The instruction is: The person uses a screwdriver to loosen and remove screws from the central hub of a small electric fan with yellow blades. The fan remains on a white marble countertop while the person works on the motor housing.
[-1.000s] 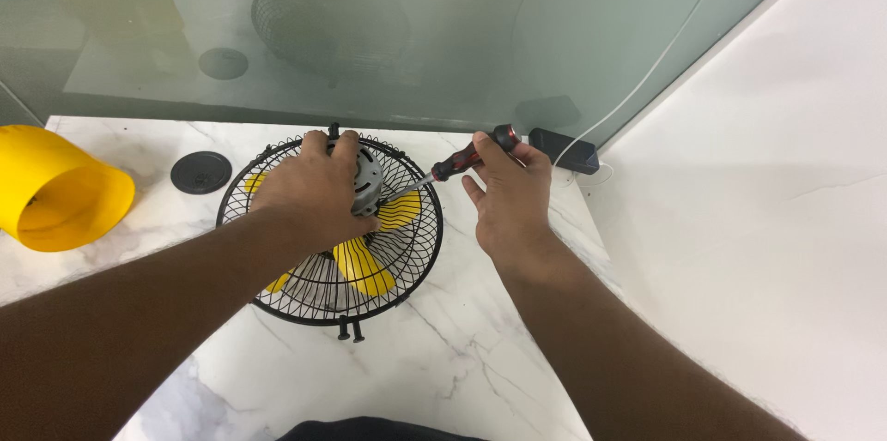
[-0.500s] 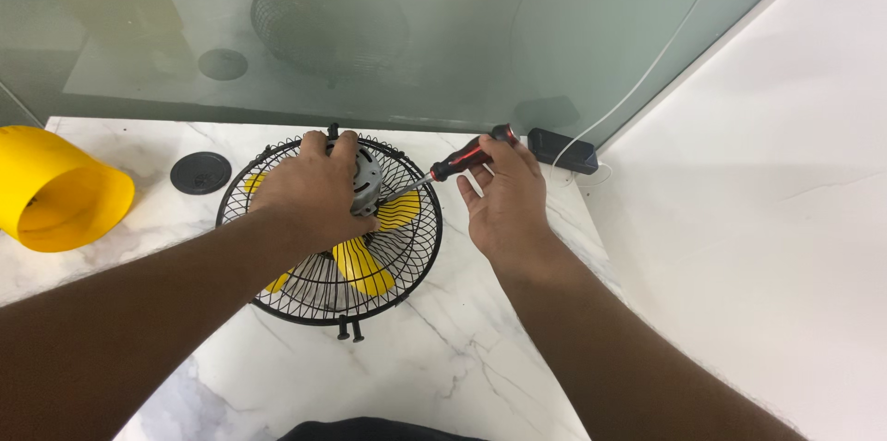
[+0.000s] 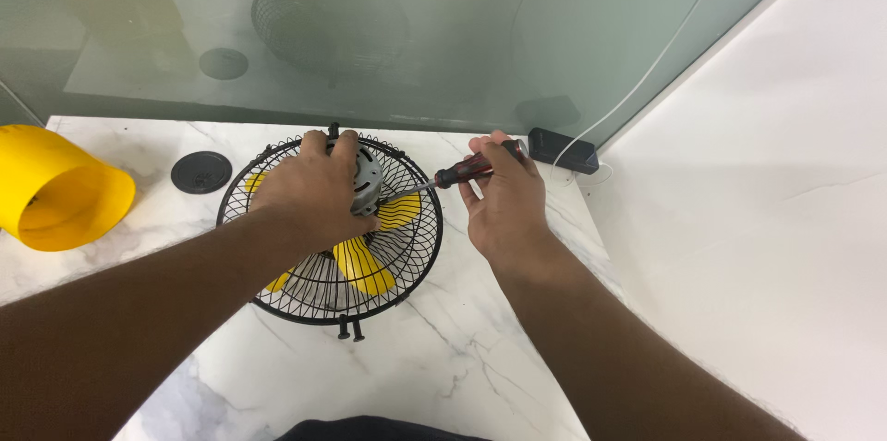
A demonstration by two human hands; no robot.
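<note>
A small fan with a black wire cage (image 3: 407,261) and yellow blades (image 3: 362,265) lies face down on a white marble table (image 3: 434,367). My left hand (image 3: 309,187) rests on its grey motor housing (image 3: 368,170) and holds it still. My right hand (image 3: 504,196) grips a screwdriver with a red and black handle (image 3: 462,170). Its metal shaft points left, and the tip touches the motor housing beside my left fingers.
A yellow cone-shaped fan part (image 3: 55,187) lies at the left edge. A round black cap (image 3: 200,171) sits beside it. A black power adapter (image 3: 564,151) with a white cable (image 3: 647,67) rests against the frosted glass wall (image 3: 416,25). White surface spreads to the right.
My right hand has closed its fingers over the screwdriver handle and tilted it lower. My left hand and the fan have stayed put.
</note>
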